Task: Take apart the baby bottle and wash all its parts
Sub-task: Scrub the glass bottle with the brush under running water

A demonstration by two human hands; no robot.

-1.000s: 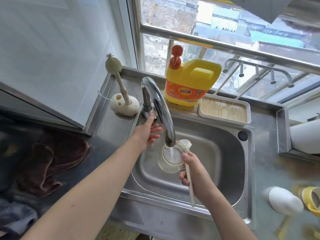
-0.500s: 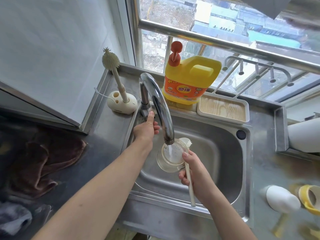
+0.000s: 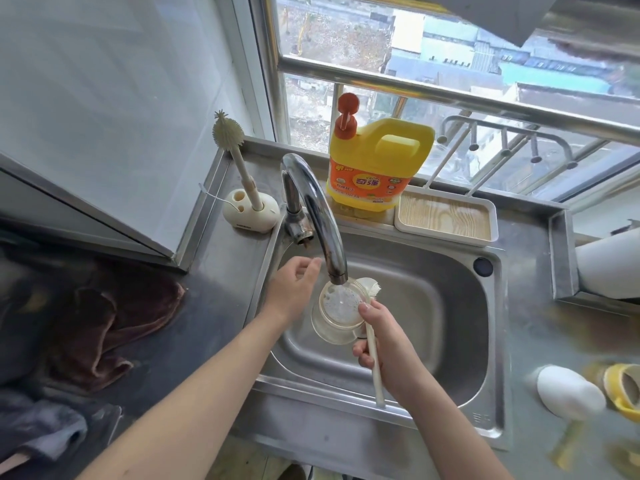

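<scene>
The clear baby bottle body (image 3: 334,315) sits under the faucet spout (image 3: 337,271), foamy water inside it. My right hand (image 3: 381,344) grips the bottle together with a white bottle brush (image 3: 372,355), whose bristle head pokes out beside the bottle's far rim. My left hand (image 3: 294,289) hovers open just left of the spout, fingers relaxed, holding nothing. Over at the right on the counter are a white bottle cap (image 3: 568,393) and a yellow bottle ring (image 3: 623,389).
The steel sink (image 3: 433,306) fills the middle. A yellow detergent jug (image 3: 377,168) and a wood-lined tray (image 3: 446,216) stand behind it. A small brush in a cream holder (image 3: 249,209) is at back left. A brown cloth (image 3: 104,323) lies on the left counter.
My left hand has come off the faucet handle and moved down toward the bottle. The water stream seen earlier is no longer clearly visible. My right hand has stayed put.
</scene>
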